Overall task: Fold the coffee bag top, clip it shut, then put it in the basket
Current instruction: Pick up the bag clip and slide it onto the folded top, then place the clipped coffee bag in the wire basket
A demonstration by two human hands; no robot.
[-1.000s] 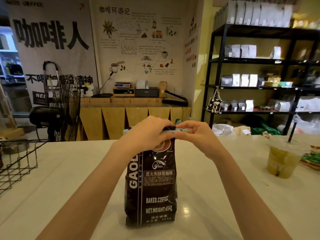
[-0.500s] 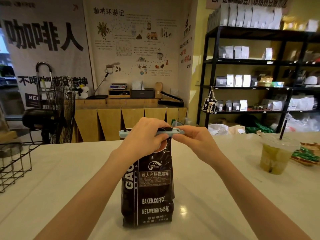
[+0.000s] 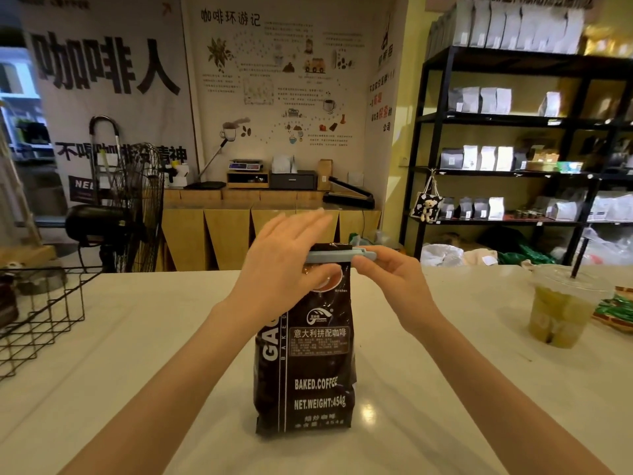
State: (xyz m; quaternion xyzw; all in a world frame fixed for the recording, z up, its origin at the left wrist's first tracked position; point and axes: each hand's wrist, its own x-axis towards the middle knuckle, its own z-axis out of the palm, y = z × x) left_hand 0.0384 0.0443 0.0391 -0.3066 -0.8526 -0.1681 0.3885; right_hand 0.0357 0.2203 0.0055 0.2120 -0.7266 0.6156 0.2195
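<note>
Glossy white counter (image 3: 137,389): upright black foil coffee bag (image 3: 308,354), right hand (image 3: 387,279) grip pinching pale-blue clip (image 3: 337,256), left hand (image 3: 284,265) spread.

A plastic cup (image 3: 561,310) of greenish drink with a black straw (image 3: 580,257) stood on the white bench (image 3: 137,371); a black fan (image 3: 132,204) stood beyond its far-left edge.

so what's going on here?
A person is sealing a coffee bag that stands upright on the counter. A blue clip sits across the folded top. The right hand pinches the clip's right end; the left hand lies against the bag's upper left with fingers spread open. The wire basket, at the counter's left edge, does not hold the bag yet.
</note>
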